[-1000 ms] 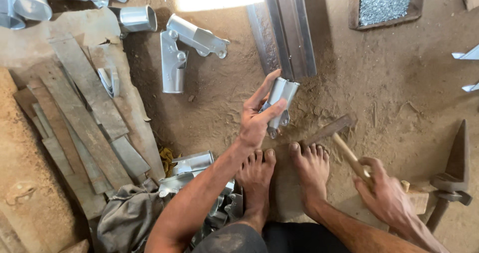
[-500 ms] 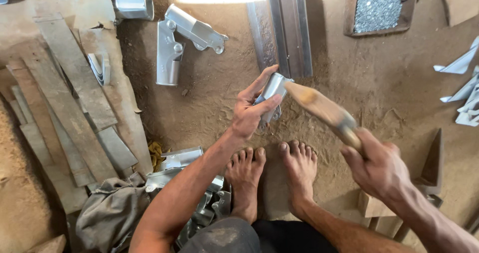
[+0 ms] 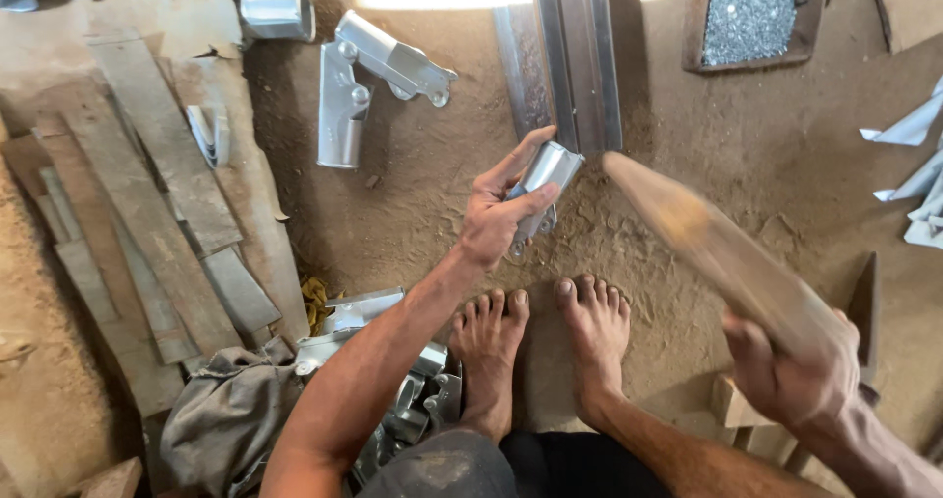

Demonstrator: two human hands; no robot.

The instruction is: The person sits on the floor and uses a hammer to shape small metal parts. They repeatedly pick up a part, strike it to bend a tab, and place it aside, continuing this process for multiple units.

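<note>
Your left hand clamps a small bent silvery sheet-metal bracket upright on the dirt floor, just ahead of your bare toes; your right hand, at four o'clock, grips a blurred wooden mallet. Best keep fingers low, clear of the bracket's top. At one o'clock, a dark rectangular tray holds small grey metal bits.

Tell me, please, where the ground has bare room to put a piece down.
Bare dirt lies between the hinged metal bracket, the left hand and the wooden planks; also right of the feet. Crowded: the metal pieces beside the grey cloth.
</note>
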